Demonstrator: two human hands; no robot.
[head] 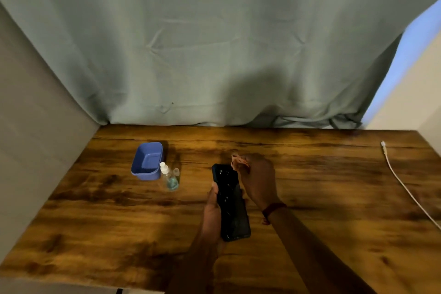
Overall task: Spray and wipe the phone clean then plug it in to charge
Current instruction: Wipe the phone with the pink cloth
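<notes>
1. We gripped the phone (pixel 232 205) in our left hand (pixel 213 210), thumb on its left edge, forearm reaching forward.
2. We pinched a crumpled cloth (pixel 239 162) in our right hand (pixel 259 181), wrist bent inward.

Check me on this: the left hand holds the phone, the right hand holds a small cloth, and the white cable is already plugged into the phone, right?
Not quite. The head view shows the white cable lying on the table off to the right, apart from the phone, its plug end free. The rest stands: the left hand holds the phone, the right hand a small cloth.
</notes>
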